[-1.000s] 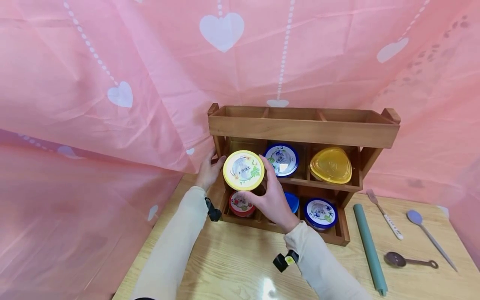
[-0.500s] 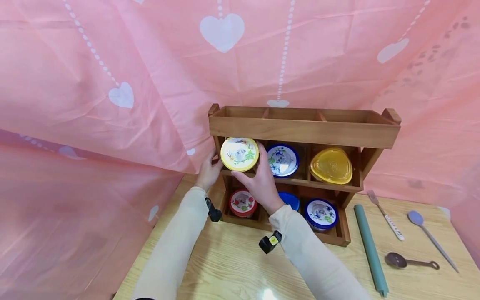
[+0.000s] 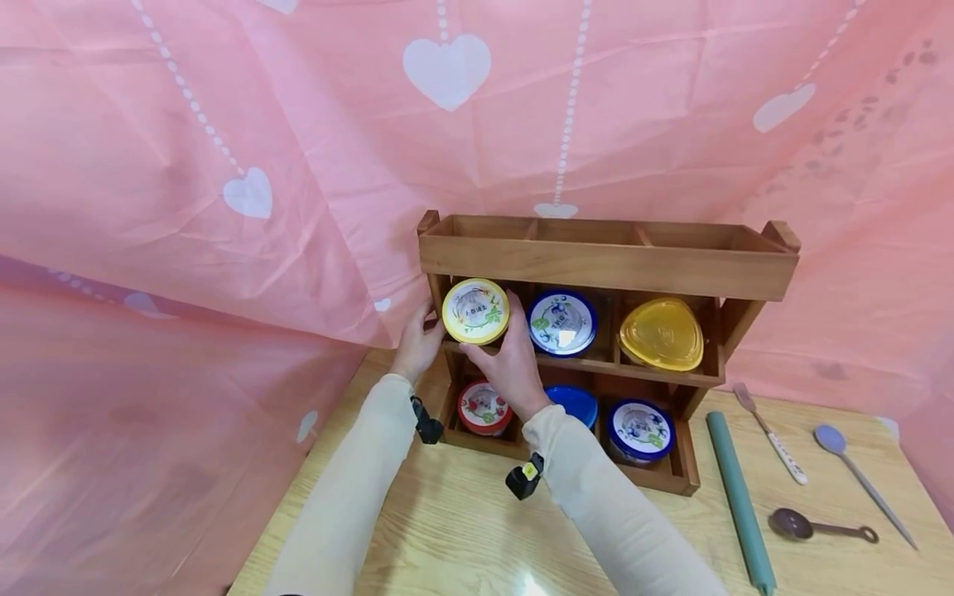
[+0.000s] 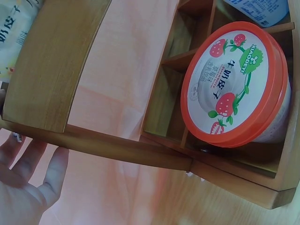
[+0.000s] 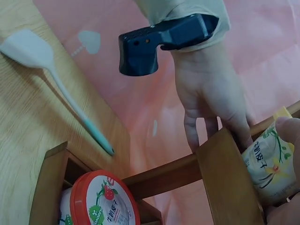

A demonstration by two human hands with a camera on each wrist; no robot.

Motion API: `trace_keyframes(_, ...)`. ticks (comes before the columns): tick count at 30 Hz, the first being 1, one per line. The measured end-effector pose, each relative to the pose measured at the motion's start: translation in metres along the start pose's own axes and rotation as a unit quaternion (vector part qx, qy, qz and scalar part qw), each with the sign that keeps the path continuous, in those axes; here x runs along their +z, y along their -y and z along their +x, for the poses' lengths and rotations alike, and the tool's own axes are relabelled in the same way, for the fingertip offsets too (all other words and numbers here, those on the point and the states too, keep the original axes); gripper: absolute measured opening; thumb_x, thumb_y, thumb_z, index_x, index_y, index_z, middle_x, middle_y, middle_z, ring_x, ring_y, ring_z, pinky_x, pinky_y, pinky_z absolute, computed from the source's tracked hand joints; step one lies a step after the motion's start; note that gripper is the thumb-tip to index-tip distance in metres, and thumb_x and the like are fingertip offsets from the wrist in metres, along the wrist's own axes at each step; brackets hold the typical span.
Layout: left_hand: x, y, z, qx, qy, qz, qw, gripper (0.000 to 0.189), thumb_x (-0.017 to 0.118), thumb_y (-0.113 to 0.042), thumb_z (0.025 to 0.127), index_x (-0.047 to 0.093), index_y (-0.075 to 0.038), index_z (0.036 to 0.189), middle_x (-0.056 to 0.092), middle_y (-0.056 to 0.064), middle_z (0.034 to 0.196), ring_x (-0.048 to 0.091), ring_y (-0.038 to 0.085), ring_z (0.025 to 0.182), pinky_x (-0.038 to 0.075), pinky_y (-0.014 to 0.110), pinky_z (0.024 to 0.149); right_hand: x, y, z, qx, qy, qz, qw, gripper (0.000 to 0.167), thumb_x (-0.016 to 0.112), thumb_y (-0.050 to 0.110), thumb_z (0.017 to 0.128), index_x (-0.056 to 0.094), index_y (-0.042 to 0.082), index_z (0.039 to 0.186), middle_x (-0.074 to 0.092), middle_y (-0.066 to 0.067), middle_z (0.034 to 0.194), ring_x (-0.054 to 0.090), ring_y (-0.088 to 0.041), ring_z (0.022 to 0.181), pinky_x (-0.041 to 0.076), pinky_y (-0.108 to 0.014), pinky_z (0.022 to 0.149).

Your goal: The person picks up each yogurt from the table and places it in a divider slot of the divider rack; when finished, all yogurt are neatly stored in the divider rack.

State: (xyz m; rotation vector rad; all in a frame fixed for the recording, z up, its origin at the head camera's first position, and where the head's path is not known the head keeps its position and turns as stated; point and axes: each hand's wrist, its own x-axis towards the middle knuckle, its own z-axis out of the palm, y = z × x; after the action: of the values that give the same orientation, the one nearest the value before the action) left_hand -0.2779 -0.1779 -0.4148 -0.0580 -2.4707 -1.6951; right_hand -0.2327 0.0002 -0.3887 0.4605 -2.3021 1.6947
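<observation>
My right hand (image 3: 513,364) holds a round tub (image 3: 475,311) with a yellow-rimmed lid, in the left compartment of the wooden rack's (image 3: 607,263) middle shelf. Its thumb lies at the front of the tub and its fingers along the right side. In the right wrist view the tub's white side (image 5: 269,166) shows a printed flower, next to the rack's side board. My left hand (image 3: 419,341) grips the rack's left side, and its fingers (image 4: 56,173) lie against the wood in the left wrist view. A red-lidded tub (image 4: 229,86) with strawberries stands on the tier below.
Beside the yellow-rimmed tub stand a blue-rimmed tub (image 3: 562,323) and a yellow-lidded container (image 3: 662,334). Below are a blue lid (image 3: 572,403) and another blue-rimmed tub (image 3: 641,430). To the right lie a green roll (image 3: 740,497), fork (image 3: 771,434), blue-headed spoon (image 3: 864,480) and brown scoop (image 3: 793,524).
My right hand has carried the yellow-rimmed tub from in front of the rack up and back into the middle shelf's left compartment. My left hand has stayed at the rack's side.
</observation>
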Motion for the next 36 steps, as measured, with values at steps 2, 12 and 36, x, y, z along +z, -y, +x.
trace_keyframes(2, 0.000, 0.000, 0.000, -0.002, 0.000, -0.001, 1.0000, 0.055, 0.054, -0.027, 0.102, 0.036, -0.022, 0.153, 0.041, 0.004, 0.154, 0.048, 0.029, 0.134, 0.044, 0.042, 0.110, 0.001, -0.001, 0.001, 0.006, -0.001, -0.014, 0.9999, 0.095, 0.080, 0.022, 0.083, 0.018, 0.014, 0.154, 0.035, -0.009, 0.152, 0.038, -0.025, 0.141, 0.028, -0.044, 0.121)
trace_keyframes(12, 0.001, -0.002, -0.001, -0.014, -0.001, 0.006, 0.9999, 0.053, 0.053, -0.027, 0.103, 0.036, -0.019, 0.153, 0.041, 0.007, 0.154, 0.047, 0.031, 0.135, 0.043, 0.044, 0.110, 0.004, -0.002, 0.005, 0.014, -0.009, -0.075, 0.9970, 0.095, 0.081, 0.023, 0.083, 0.018, 0.009, 0.153, 0.036, -0.013, 0.149, 0.038, -0.029, 0.139, 0.029, -0.044, 0.120)
trace_keyframes(36, 0.001, -0.002, -0.004, -0.023, 0.010, -0.009, 0.9996, 0.051, 0.053, -0.033, 0.103, 0.038, -0.026, 0.151, 0.041, 0.004, 0.153, 0.046, 0.028, 0.136, 0.043, 0.043, 0.111, -0.004, 0.005, -0.017, 0.028, 0.007, -0.101, 0.9945, 0.100, 0.080, 0.023, 0.084, 0.013, 0.007, 0.156, 0.027, -0.014, 0.159, 0.029, -0.030, 0.148, 0.028, -0.045, 0.119)
